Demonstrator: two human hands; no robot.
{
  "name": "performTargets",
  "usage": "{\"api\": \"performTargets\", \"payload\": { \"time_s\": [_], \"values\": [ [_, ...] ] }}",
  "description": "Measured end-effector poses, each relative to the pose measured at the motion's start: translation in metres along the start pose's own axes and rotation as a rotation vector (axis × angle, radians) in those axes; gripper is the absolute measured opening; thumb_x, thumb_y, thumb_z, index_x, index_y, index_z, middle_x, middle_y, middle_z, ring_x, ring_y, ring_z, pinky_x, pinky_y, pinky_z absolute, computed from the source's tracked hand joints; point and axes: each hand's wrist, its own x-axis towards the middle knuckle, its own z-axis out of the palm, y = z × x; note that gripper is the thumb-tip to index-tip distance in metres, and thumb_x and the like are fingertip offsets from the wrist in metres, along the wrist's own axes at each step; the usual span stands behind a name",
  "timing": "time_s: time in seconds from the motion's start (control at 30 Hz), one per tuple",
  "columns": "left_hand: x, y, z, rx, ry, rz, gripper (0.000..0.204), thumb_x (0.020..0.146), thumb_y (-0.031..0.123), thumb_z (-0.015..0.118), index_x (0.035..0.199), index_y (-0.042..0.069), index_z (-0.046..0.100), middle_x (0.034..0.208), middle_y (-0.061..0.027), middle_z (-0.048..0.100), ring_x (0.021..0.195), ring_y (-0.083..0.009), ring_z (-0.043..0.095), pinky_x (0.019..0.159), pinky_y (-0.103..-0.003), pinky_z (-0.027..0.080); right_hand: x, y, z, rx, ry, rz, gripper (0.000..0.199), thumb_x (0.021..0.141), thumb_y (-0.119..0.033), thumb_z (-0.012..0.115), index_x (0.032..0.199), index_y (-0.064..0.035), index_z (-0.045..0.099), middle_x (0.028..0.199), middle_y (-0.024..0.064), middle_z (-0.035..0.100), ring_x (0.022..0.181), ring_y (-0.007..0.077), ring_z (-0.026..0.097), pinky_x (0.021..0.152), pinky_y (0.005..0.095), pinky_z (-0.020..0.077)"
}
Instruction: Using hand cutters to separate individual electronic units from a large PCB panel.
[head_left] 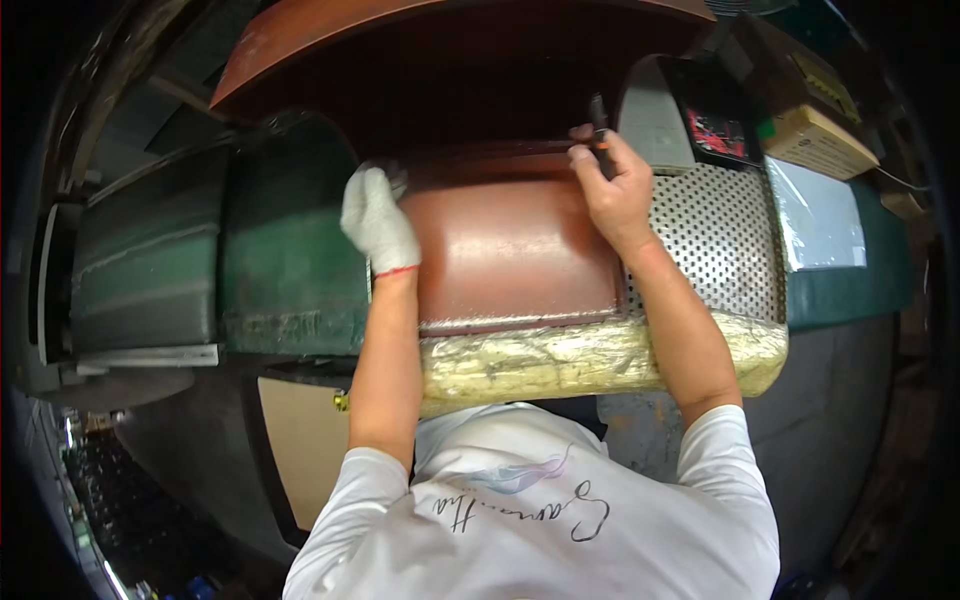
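A glossy reddish-brown moulded panel [520, 235] lies in front of me. At its upper left corner is my left hand [378, 218], in a whitish glove with a red cuff. The glove's fingers are curled and their tips are blurred, so what they grip cannot be made out. My bare right hand [620, 190] is closed around a slim knife [604, 150] with a dark handle and an orange detail. The knife points up and away from me, close to the panel's upper right corner.
Yellowish plastic-wrapped padding [540, 360] runs along the near edge. A perforated metal sheet [710, 235] lies right of the panel, with a cardboard box [822, 142] beyond it. Dark green covering [290, 240] spreads to the left. A larger brown curved piece [300, 45] arches behind.
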Motion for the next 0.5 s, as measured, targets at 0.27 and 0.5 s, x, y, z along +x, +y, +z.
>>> {"api": "performTargets", "payload": {
  "time_s": [0.27,0.5],
  "values": [
    [-0.001,0.007,-0.016,-0.076,-0.056,-0.147,0.033,0.112,0.021,0.056,0.129,-0.006,0.066,0.112,-0.0145,0.073,0.097,-0.0237,0.068,0.092,-0.039,0.057,-0.009,0.020,0.007,-0.249,-0.061,-0.240,0.021,0.090,-0.013,0.075,0.107,-0.0001,0.075,0.099,0.0214,0.075,0.091,0.0435,0.073,0.082,0.0494,0.0589],
    [0.005,-0.005,-0.025,-0.087,-0.151,-0.141,0.035,0.111,0.021,0.060,0.132,-0.005,0.066,0.116,-0.0155,0.074,0.105,-0.0274,0.069,0.099,-0.044,0.056,-0.004,0.011,0.003,-0.283,-0.039,-0.144,0.023,0.092,-0.014,0.072,0.109,0.0011,0.075,0.100,0.0228,0.075,0.090,0.0442,0.073,0.081,0.0481,0.0593]
  ]
}}
